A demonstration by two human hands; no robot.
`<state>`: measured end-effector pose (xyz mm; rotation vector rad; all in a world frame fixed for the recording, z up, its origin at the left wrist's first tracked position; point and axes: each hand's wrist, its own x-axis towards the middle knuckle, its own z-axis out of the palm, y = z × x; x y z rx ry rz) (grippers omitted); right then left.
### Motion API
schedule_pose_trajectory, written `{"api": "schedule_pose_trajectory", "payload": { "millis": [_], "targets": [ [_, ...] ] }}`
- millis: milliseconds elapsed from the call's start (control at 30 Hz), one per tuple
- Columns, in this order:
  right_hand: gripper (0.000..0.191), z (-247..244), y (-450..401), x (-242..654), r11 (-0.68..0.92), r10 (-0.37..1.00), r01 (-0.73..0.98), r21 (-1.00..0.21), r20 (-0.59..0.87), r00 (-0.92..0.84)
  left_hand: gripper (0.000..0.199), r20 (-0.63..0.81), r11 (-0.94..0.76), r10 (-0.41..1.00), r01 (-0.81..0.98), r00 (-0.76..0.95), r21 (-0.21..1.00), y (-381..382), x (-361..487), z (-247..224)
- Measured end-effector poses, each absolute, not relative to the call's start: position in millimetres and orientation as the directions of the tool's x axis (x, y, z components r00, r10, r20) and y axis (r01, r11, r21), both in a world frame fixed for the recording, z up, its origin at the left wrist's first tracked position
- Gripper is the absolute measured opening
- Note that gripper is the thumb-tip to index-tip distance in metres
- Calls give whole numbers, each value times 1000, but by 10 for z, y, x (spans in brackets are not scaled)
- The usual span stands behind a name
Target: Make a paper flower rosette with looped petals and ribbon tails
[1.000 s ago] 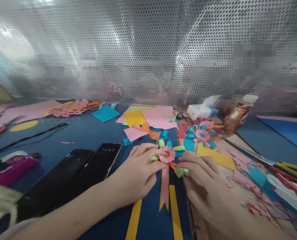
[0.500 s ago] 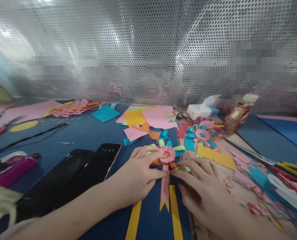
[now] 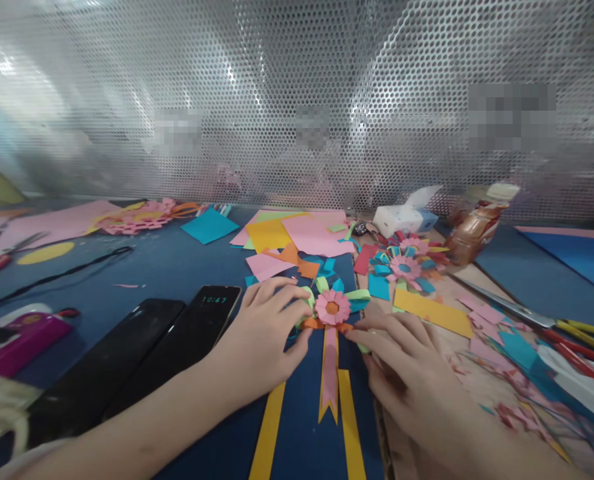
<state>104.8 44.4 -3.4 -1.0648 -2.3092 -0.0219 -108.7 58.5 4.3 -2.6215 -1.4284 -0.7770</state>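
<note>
A paper flower with a pink head, orange centre and green, blue and orange loops lies on the dark blue surface. From it a pink ribbon tail with yellow edges runs toward me. My left hand curves around the flower's left loops, fingertips touching them. On the right, my right hand has its fingers at the orange and green loops, closed on that side of the flower. Two yellow strips lie below, one on each side of the tail.
Two black phones lie left, near a purple object. Coloured paper sheets sit behind the flower. Rightward are another paper flower, a tissue pack, a bottle, scissors and paper scraps.
My left hand has drawn back left from the flower's head and tail to its left loops, uncovering the head. My right hand stays beside the right loops.
</note>
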Motion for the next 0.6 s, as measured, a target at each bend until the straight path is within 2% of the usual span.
{"api": "schedule_pose_trajectory", "payload": {
  "millis": [167,433,600],
  "targets": [
    [39,-57,438,1062,676,691,702,-224,525,-497,14,418,-569,781,805,464,171,567,-1080,59],
    [30,-1,438,1088,672,682,710,-210,550,-482,14,418,-579,773,801,478,154,583,-1080,52],
    [25,32,483,1108,618,722,727,-300,581,-374,18,414,-587,762,801,498,118,592,-1084,35]
  ]
}}
